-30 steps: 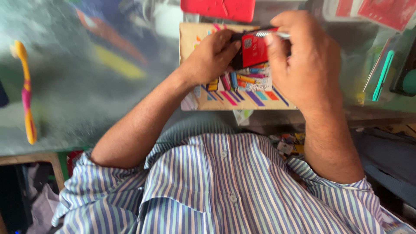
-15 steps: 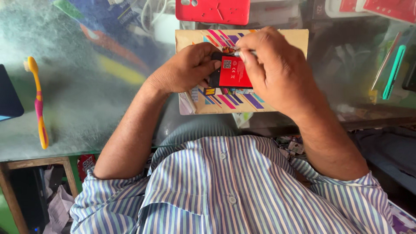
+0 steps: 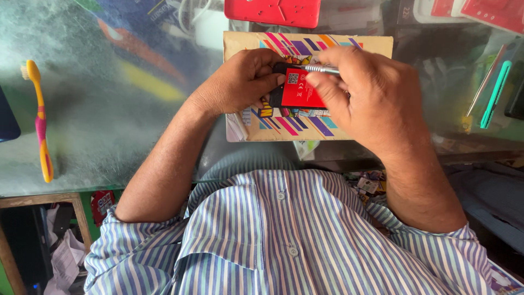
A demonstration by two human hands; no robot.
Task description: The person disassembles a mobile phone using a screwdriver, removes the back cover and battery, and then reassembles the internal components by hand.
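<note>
You're at a scratched glass surface (image 3: 109,109), cloudy, with coloured items showing blurred beneath it. Wooden frame edge at lower left, papers and clutter on the floor below. Your striped shirt (image 3: 284,240) fills the bottom of the view.

On the surface: a cardboard mat (image 3: 284,128) with bright multicolour stripes, lying flat in front of you. A red phone cover (image 3: 273,11) sits just beyond its far edge. Far left, a yellow-and-pink toothbrush (image 3: 39,120) lies lengthwise, well apart from the mat. Far right, a teal-handled tool (image 3: 494,93) and a thin metal tool beside it. No open containers visible; contents under the glass too blurred to tell.

Your left hand (image 3: 240,82) is curled closed around the left end of a red-and-black battery (image 3: 297,90), held just above the mat. Your right hand (image 3: 365,93) is closed in a pinch on a thin metal tool (image 3: 322,69), whose shaft lies across the battery's top edge. Right fingers also touch the battery's red face. Tool tip is hidden; cannot tell what it contacts.
</note>
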